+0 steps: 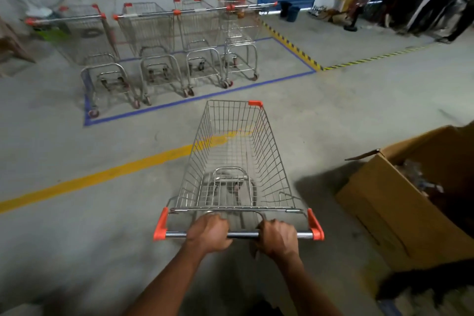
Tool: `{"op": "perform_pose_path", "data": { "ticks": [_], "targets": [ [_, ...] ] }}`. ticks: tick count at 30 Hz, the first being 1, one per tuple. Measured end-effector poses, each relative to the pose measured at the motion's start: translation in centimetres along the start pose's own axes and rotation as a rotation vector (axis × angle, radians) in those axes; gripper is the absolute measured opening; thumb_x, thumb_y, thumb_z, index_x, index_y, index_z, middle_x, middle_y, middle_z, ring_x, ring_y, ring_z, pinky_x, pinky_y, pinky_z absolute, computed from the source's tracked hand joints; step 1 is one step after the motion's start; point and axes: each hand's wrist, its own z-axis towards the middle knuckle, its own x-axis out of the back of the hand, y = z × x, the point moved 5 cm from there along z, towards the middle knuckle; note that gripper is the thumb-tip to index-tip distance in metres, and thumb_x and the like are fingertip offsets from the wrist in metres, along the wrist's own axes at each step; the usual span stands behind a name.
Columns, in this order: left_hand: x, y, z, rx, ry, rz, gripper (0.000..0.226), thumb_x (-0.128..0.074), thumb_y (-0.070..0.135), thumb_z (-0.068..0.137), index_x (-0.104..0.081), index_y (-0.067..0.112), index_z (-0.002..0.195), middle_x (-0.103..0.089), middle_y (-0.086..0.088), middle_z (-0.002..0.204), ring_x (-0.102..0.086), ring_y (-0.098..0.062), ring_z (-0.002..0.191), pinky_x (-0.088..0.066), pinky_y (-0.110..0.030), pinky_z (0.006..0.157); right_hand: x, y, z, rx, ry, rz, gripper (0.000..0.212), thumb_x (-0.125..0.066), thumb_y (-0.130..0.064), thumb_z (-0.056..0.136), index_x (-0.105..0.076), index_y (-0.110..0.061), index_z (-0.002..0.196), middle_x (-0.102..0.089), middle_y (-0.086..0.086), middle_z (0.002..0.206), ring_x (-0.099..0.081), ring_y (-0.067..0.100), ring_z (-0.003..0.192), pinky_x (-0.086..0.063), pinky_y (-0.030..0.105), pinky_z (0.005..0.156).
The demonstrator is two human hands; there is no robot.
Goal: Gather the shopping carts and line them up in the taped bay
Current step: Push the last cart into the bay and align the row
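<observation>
1. Standing parked: four carts [164,41] side by side inside the blue-taped bay [195,99], far left.
2. Fifth cart [238,156] outside, near the tape; left hand [209,232] and right hand [278,237] grip its handle.
3. Remaining, judged: roll it into line.
</observation>
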Motion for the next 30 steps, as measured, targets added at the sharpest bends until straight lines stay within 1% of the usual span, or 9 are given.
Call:
{"op": "perform_pose_path", "data": {
  "ticks": [7,10,13,15,18,21,24,28,30],
  "targets": [
    [6.5,-1.1,14.3,-0.049,0.099,0.043,0.036,-0.056,0.053,0.086,-0.07,0.022,0.099,-0.07,-0.002,0.087,-0.068,-0.025,0.079,-0.054,-0.034,0.071,3.0,6.2,13.9,-0.029,0.028,-0.045,0.04,-0.05,-0.054,0.088,-0.068,-0.019,0.086,-0.071,0.004,0.081,-0.071,0.029,0.074,-0.04,0.032,0.06],
    [9.7,-1.2,20.9,-0.048,0.106,0.056,0.035,-0.054,0.053,0.085,-0.068,0.023,0.096,-0.07,-0.002,0.086,-0.068,-0.026,0.081,-0.051,-0.032,0.07,4.9,9.4,20.0,-0.019,0.016,-0.026,0.038,-0.049,-0.054,0.092,-0.066,-0.02,0.09,-0.07,0.001,0.086,-0.07,0.027,0.079,-0.044,0.033,0.065],
    [12.3,-1.6,26.7,-0.018,0.124,0.05,0.039,-0.052,0.059,0.08,-0.066,0.025,0.091,-0.07,0.0,0.086,-0.067,-0.024,0.081,-0.053,-0.032,0.072,6.5,12.3,25.3,-0.028,-0.01,0.008,0.033,-0.051,-0.053,0.091,-0.062,-0.023,0.086,-0.07,0.0,0.085,-0.07,0.025,0.078,-0.048,0.032,0.067],
    [13.5,-2.4,30.3,0.037,0.152,0.074,0.044,-0.05,0.062,0.078,-0.067,0.025,0.096,-0.072,0.001,0.091,-0.068,-0.024,0.088,-0.049,-0.033,0.072,7.1,14.3,28.8,-0.046,-0.021,0.023,0.033,-0.05,-0.052,0.09,-0.063,-0.021,0.088,-0.069,0.0,0.084,-0.07,0.025,0.077,-0.05,0.032,0.067],
    [14.9,-3.3,35.4,0.057,0.137,0.118,0.038,-0.052,0.054,0.082,-0.065,0.026,0.103,-0.072,0.001,0.096,-0.069,-0.022,0.094,-0.049,-0.032,0.074,7.7,17.1,33.7,-0.059,-0.028,0.038,0.034,-0.049,-0.051,0.088,-0.064,-0.021,0.09,-0.07,0.0,0.083,-0.069,0.026,0.075,-0.051,0.032,0.067],
    [17.3,-3.2,41.2,0.005,0.113,0.139,0.03,-0.053,0.048,0.084,-0.066,0.025,0.099,-0.072,0.0,0.094,-0.069,-0.024,0.093,-0.049,-0.033,0.074,8.1,20.0,38.7,-0.052,-0.029,0.025,0.036,-0.047,-0.052,0.089,-0.066,-0.021,0.092,-0.069,-0.001,0.083,-0.068,0.025,0.074,-0.053,0.032,0.067],
    [19.6,-3.2,47.4,-0.025,0.124,0.148,0.031,-0.051,0.046,0.083,-0.067,0.023,0.097,-0.072,-0.003,0.092,-0.069,-0.026,0.09,-0.048,-0.034,0.071,9.1,23.1,44.4,-0.042,-0.022,0.002,0.034,-0.046,-0.048,0.087,-0.068,-0.023,0.094,-0.07,0.001,0.085,-0.069,0.027,0.076,-0.05,0.034,0.067],
    [23.0,-3.1,57.2,-0.052,0.151,0.122,0.033,-0.051,0.047,0.083,-0.066,0.021,0.097,-0.072,-0.005,0.093,-0.068,-0.029,0.091,-0.048,-0.035,0.073,11.0,28.0,52.9,-0.066,-0.012,-0.014,0.031,-0.047,-0.046,0.088,-0.067,-0.022,0.093,-0.07,0.001,0.086,-0.066,0.027,0.076,-0.039,0.033,0.063],
    [24.7,-2.9,61.2,-0.077,0.15,0.106,0.033,-0.05,0.047,0.083,-0.066,0.021,0.097,-0.072,-0.006,0.094,-0.069,-0.029,0.092,-0.049,-0.036,0.075,12.0,30.2,56.5,-0.103,-0.019,-0.019,0.028,-0.047,-0.046,0.088,-0.064,-0.023,0.091,-0.068,0.0,0.087,-0.061,0.025,0.072,-0.041,0.033,0.064]
  ]
}}
